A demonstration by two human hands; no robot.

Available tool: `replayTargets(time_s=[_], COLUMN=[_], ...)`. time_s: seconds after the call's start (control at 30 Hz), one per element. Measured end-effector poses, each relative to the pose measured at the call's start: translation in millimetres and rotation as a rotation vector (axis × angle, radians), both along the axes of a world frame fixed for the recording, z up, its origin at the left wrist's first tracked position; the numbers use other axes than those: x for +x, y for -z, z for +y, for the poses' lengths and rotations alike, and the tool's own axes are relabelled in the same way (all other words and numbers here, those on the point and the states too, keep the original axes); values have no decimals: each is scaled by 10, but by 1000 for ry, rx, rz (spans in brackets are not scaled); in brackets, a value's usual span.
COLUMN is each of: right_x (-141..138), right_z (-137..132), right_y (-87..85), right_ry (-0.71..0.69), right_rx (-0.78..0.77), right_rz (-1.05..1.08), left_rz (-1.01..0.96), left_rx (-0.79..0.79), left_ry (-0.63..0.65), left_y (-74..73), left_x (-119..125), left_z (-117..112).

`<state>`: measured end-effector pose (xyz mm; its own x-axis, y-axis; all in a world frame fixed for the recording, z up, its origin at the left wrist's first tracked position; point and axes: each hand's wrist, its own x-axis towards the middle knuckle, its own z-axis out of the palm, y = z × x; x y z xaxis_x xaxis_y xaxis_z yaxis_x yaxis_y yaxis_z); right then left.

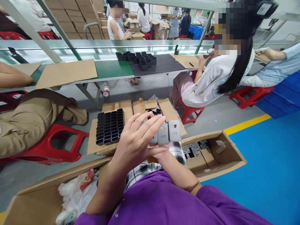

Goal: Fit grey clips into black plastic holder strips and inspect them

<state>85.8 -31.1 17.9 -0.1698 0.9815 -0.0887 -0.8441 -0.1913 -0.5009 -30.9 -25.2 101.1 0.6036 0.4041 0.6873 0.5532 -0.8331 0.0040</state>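
A row of grey rectangular cases [162, 137] with rounded corners lies in front of my body. Each of the two fully visible ones has a small cutout near its top. My right hand [162, 147] supports the row from below, its fingers mostly hidden under the cases. Above the row's left end, my left hand [138, 134] is stretched flat with fingers extended. It covers part of the row, and whether it touches the cases cannot be made out. Black rectangular tubes [110, 126] stand in a tight block on cardboard left of my hands.
An open carton [231, 156] at right holds metal-looking pieces; another [30, 203] at lower left holds plastic bags. Black tubes [145, 59] stand on the bench ahead. A red stool [58, 143] and a seated person flank me at left; another person [206, 81] sits at right.
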Motion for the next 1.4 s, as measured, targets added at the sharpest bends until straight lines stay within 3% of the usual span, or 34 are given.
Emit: replayTargets(time_s=[0.17,0.37,0.73,1.03,1.2,1.4], right_x=[-14,-44,-31,32,71,65], right_z=[-8,-29,46,98,116,128], right_y=[-35,-93,65,57,68,71], right_ry=[-44,-41,-49,-80,-83,-114], right_rx=[35,111,128,136,141,169], right_rz=[191,230,41,-27,-44,-87], left_rz=[31,21,-29,-357,-406,-420], left_rx=[-27,-33,-105,-316,-352,-349], left_ry=[-48,-73,-62,288,356,289], left_y=[16,52,72,239,312,303], left_x=[29,16,15,-157,-144,-92], left_z=[47,35,21,130,167,135])
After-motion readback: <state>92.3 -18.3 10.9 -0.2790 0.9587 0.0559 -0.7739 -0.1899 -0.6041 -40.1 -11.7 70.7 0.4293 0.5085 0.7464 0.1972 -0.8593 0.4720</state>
